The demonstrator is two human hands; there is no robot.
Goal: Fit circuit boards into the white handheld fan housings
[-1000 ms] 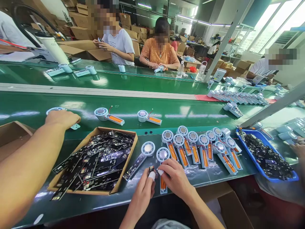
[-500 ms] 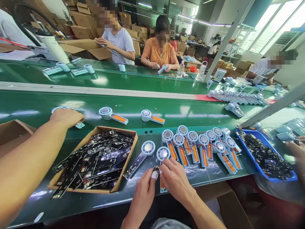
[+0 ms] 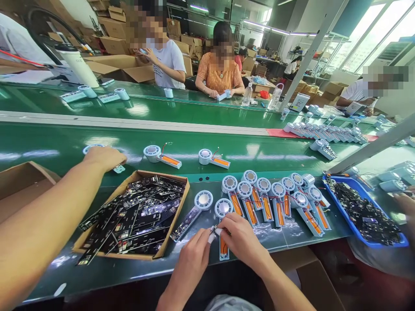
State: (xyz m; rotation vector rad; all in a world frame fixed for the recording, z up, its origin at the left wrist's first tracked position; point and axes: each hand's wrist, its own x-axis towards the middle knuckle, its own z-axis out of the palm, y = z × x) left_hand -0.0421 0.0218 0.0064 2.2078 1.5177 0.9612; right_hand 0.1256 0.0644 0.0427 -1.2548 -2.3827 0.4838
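Fans (image 3: 205,156) slid rightward along the belt (image 3: 184,142); left hand (image 3: 193,255) clamps a circuit board (image 3: 213,228); right hand (image 3: 241,237): grip unclear.

Windows (image 3: 385,30): we see daylight, nearly washed out.
Strip light (image 3: 199,8): lit overhead.
Green belt (image 3: 181,138): we catch white glare.
Left forearm (image 3: 48,224): stretched by the lens.
Below the table: deep shadow.

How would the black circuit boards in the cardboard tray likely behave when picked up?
Probably stiff: the black circuit boards jutting past the cardboard tray look straight. Likely light, since they look thin. Neighbours may slide, as they overlap in a pile.
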